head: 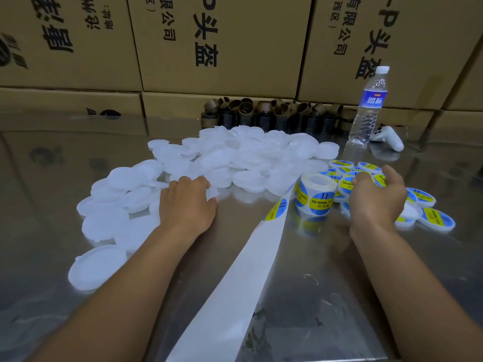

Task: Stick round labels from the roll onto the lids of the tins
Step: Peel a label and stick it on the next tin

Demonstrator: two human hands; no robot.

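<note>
A white lid [212,193] is held under the curled fingers [198,182] of the left hand [187,205]. The next label [277,210] lies on the strip [235,283] just right of it, between the two hands. Whether anything is held by the bent fingers [363,178] of the right hand [376,199] cannot be told.

We see our left hand [187,202] at the near edge of a heap of plain white lids [243,155] on the steel bench [52,165], fingers curled over one of them. Our right hand [376,199] lies over the labelled lids [435,218], its fingertips hidden from us. Between the hands stands the label roll [315,192], its bare backing strip [235,283] trailing toward us. Behind stand a water bottle [368,108], cardboard cores [261,113] and stacked cartons [222,48].
</note>
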